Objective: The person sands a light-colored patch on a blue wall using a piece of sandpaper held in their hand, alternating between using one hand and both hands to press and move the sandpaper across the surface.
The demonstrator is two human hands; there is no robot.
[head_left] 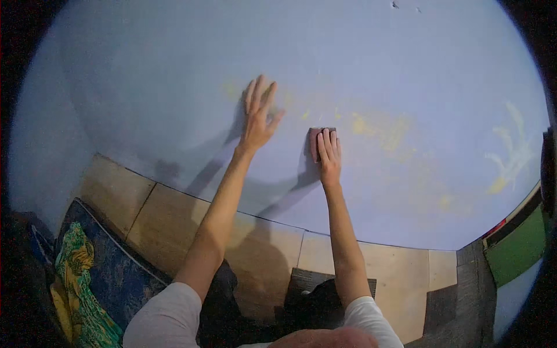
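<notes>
Both my arms stretch up to a pale blue wall (pixel 174 87) marked with worn yellow patches (pixel 377 130). My left hand (pixel 260 116) rests on it with the fingers spread, holding nothing, beside a faint yellow smear. Lower and to the right, my right hand (pixel 329 153) grips a small reddish-brown sanding block (pixel 314 145) and presses it to the wall. The block's dark edges show at its top and between my fingers. Part of it is hidden under my hand.
Below the wall run light wooden panels (pixel 174 214). At lower left lie a dark blue padded item (pixel 116 261) and a green-yellow patterned cloth (pixel 78 278). A green panel (pixel 516 249) stands at the right. Whitish streaks (pixel 513 151) mark the wall's right side.
</notes>
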